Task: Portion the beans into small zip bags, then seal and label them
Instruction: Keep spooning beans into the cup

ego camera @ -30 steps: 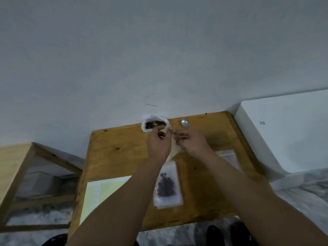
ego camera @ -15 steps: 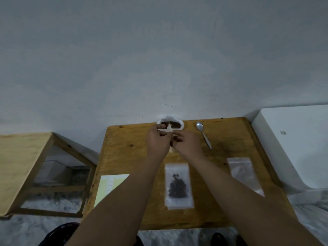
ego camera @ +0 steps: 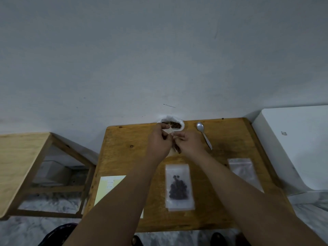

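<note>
Pale paper, likely a label [ego camera: 168, 130], is pinched by the fingers of the left hand [ego camera: 158, 142] and the right hand [ego camera: 190, 143] over the far worktop [ego camera: 127, 153], and the filled zip bag [ego camera: 179, 188] lies at six o'clock from them, between both forearms, long axis twelve-to-six.

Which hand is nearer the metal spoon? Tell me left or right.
Right. The right hand lies just left of the metal spoon, close beside its handle; the left hand is farther left, beyond the right. Both pinch a pale strip.
</note>
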